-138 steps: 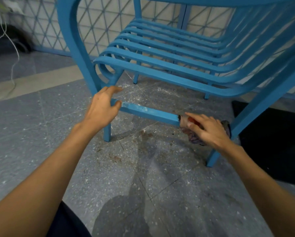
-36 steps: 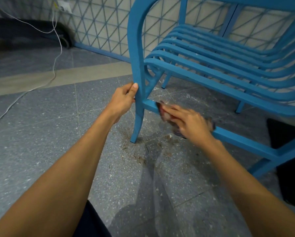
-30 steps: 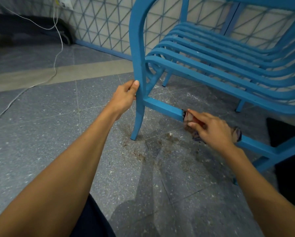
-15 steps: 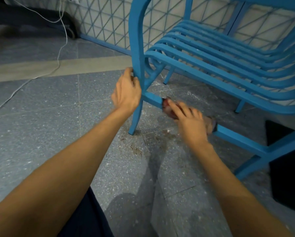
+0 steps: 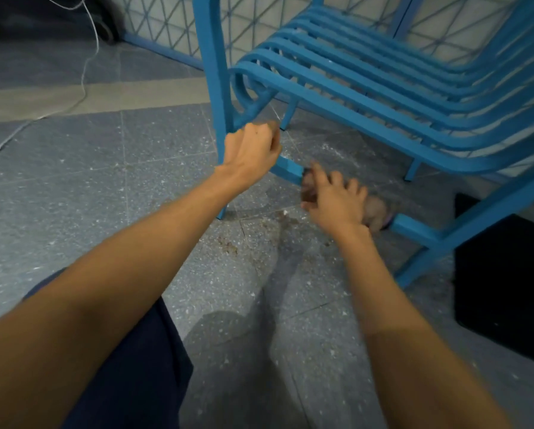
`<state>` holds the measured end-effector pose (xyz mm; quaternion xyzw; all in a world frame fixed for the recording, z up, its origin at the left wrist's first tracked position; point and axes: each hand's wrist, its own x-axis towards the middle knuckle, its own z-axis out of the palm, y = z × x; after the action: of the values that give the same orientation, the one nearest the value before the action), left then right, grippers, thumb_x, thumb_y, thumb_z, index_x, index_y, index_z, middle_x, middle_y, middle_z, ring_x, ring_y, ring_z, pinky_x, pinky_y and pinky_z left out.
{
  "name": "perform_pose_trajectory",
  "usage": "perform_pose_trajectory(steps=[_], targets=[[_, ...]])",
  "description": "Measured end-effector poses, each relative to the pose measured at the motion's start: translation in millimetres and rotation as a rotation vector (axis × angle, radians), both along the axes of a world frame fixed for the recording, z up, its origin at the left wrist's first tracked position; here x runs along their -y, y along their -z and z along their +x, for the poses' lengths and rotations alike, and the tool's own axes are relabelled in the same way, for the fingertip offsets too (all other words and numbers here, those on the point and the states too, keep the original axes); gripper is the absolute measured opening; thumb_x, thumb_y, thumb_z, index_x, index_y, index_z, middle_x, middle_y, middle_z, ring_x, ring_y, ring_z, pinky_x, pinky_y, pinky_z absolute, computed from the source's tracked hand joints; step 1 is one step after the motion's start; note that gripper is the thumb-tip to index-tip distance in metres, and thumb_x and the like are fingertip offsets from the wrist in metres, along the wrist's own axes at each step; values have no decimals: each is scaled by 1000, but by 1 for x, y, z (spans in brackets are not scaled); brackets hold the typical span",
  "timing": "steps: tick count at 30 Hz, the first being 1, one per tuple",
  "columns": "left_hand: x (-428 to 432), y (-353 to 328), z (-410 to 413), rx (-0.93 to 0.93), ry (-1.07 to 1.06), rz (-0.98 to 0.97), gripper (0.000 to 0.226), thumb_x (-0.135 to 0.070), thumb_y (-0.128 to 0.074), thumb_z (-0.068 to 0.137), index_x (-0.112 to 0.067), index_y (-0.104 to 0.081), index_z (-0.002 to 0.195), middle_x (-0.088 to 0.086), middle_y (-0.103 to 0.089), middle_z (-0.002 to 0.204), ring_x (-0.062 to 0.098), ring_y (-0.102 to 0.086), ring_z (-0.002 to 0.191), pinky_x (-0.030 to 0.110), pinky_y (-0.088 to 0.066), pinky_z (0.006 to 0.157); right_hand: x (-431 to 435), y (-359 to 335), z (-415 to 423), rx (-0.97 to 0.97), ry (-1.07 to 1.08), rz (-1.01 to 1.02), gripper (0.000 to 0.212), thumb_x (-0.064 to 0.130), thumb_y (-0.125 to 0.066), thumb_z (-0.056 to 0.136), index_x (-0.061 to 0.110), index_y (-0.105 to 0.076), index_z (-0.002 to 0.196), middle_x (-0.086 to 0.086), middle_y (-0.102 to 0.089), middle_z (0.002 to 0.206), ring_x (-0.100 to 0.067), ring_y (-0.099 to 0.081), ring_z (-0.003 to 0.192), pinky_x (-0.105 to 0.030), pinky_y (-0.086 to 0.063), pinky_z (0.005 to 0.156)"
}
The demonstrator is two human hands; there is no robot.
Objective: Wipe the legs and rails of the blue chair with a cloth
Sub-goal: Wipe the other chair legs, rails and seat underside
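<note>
The blue chair (image 5: 367, 88) with a slatted seat stands on the grey floor, filling the upper right. Its front left leg (image 5: 219, 119) runs down to the floor, and a low rail (image 5: 287, 168) joins it to the front right leg (image 5: 429, 258). My left hand (image 5: 251, 150) is closed around the left leg just above the rail. My right hand (image 5: 333, 199) presses a dull reddish-brown cloth (image 5: 375, 213) around the middle of the rail. The hand hides most of the cloth, and the picture is blurred there.
Brown dirt specks (image 5: 228, 243) lie on the floor under the rail. A black mat (image 5: 504, 289) lies at the right. A white cable (image 5: 86, 72) trails over the floor at upper left. A blue lattice fence (image 5: 172, 23) runs behind the chair.
My right hand with the cloth has slid to the right along the rail, away from the left leg. My left hand has moved lower on the leg. The view has tilted down.
</note>
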<state>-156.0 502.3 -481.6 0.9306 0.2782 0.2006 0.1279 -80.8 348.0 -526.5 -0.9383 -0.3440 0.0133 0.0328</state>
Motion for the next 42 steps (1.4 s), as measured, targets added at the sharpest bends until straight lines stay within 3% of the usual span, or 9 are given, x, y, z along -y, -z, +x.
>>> perform_pose_trajectory(steps=[6, 9, 13, 21, 24, 28, 34, 38, 42], targets=[[7, 14, 15, -87, 75, -14, 21, -28, -48, 90, -16, -62, 100, 11, -66, 105, 35, -61, 98, 42, -49, 76, -7, -3, 14, -65, -201, 135, 77, 38, -59, 85, 24, -21, 150, -11, -45, 138, -34, -43, 124, -41, -32, 103], [2, 16, 14, -146, 107, -22, 21, -31, -47, 92, -20, -63, 102, 8, -66, 105, 34, -60, 98, 42, -47, 77, 53, 1, 38, -30, -111, 140, 62, 55, -54, 86, 27, -39, 139, -8, -54, 129, -32, -51, 116, -41, -37, 96], [-5, 16, 7, -170, 209, -44, 22, -28, -49, 94, -22, -65, 108, 5, -67, 110, 31, -60, 103, 46, -50, 83, 124, 16, 48, 87, 41, 69, 63, 64, -49, 84, 30, -39, 137, -10, -55, 116, -35, -52, 108, -44, -36, 94], [-31, 14, -13, -58, 282, -98, 20, -14, -57, 89, -13, -70, 105, 6, -67, 112, 27, -61, 105, 45, -49, 93, 44, 7, 30, 35, -48, 128, 58, 57, -43, 91, 30, -36, 142, -5, -52, 133, -31, -49, 119, -40, -34, 96], [-45, 5, -22, 18, 241, -101, 18, -13, -59, 87, -12, -72, 99, 7, -68, 109, 24, -61, 104, 37, -47, 96, -24, 4, 5, 54, -101, 134, 60, 51, -43, 94, 25, -27, 146, -8, -48, 136, -31, -45, 121, -43, -32, 97], [-56, -12, -33, 31, 161, -204, 16, -19, -60, 88, -13, -74, 95, 3, -71, 95, 10, -59, 87, 19, -39, 78, -98, 10, -23, 108, -118, 114, 63, 38, -44, 97, 20, -15, 150, -13, -42, 139, -34, -42, 124, -44, -30, 101], [-94, -9, -59, -204, 63, -390, 18, -21, -61, 88, -10, -74, 86, 5, -68, 82, 21, -63, 85, 29, -45, 75, -55, 18, -15, 283, -396, 60, 90, 10, -64, 83, 33, -11, 151, -7, -28, 155, -34, -39, 133, -49, -37, 102], [-104, 1, -67, -221, 20, -415, 18, -20, -59, 90, -12, -71, 101, 9, -70, 101, 25, -63, 98, 30, -45, 80, 0, 32, -1, 419, -295, 137, 90, 1, -67, 72, 30, -27, 147, -10, -41, 148, -37, -50, 123, -53, -44, 93], [-105, 9, -66, -96, -71, -424, 44, -13, -54, 90, -11, -48, 134, 14, -60, 125, 32, -54, 117, 36, -43, 96, -29, 26, -12, 330, -138, 164, 59, 34, -44, 91, 25, -30, 147, -15, -52, 137, -41, -57, 108, -54, -43, 91]])
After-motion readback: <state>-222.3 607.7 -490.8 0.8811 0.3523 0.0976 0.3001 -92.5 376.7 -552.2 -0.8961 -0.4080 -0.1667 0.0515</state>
